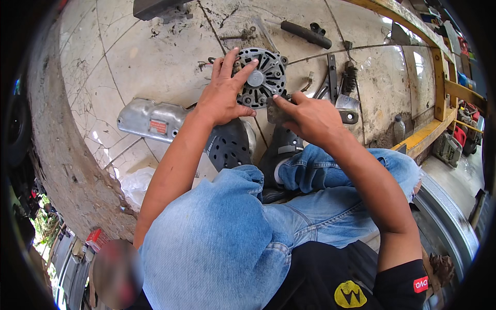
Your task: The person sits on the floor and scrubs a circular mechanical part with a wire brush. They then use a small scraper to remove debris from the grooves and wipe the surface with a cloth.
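A round, slotted metal alternator point(256, 78) sits on the tiled floor in front of my feet. My left hand point(228, 83) rests on its left side, fingers spread over the housing and thumb near its lower edge. At the lower right edge of the alternator, my right hand point(310, 114) grips a flat, dirty metal scraper-like plate point(276, 112), with the index finger stretched along it. Whether the plate touches the housing cannot be told. To the left, a cast metal engine cover point(147, 120) lies partly behind my left forearm.
Beyond the alternator lie a dark metal tube point(306, 35) and small linkage parts point(244, 35). Right of it are a black brush point(349, 77) and a flat metal bar point(332, 77). A plastic bottle point(399, 128) stands by a yellow frame point(424, 131). A clear plastic bag point(136, 186) lies left.
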Demonstrator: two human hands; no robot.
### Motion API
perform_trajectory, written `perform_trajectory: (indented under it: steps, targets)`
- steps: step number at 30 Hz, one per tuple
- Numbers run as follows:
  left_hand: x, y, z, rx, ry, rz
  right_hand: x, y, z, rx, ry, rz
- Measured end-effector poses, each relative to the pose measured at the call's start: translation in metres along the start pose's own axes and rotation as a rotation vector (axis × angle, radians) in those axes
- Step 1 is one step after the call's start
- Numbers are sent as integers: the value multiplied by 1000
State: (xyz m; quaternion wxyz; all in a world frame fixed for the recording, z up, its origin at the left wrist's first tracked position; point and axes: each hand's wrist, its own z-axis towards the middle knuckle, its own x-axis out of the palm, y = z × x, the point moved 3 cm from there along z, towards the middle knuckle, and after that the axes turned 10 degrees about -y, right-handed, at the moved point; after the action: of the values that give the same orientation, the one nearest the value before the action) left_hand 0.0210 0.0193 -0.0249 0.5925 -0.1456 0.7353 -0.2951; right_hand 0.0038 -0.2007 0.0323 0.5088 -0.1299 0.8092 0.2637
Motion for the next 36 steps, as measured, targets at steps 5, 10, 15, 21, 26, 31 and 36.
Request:
perform_trajectory:
  steps: [5, 10, 15, 21, 26, 31, 36]
  targets:
    - [0, -1, 1, -33, 36, -56, -3, 3, 1, 29, 22, -8]
    - [4, 2, -1, -13, -6, -85, -3, 1, 2, 31, 30, 8]
    - [1, 1, -1, -3, -11, -41, -2, 2, 3, 22, 14, -3]
    - [3, 1, -2, 0, -15, -59, -4, -2, 4, 10, 18, -5]
    - [-2, 0, 0, -13, 3, -39, -3, -1, 8, -35, -11, -7]
    - [2, 1, 1, 6, -9, -50, -9, -5, 14, -50, 34, -45]
    - [-2, -1, 0, -11, 18, -14, -12, -3, 17, -55, 72, -52]
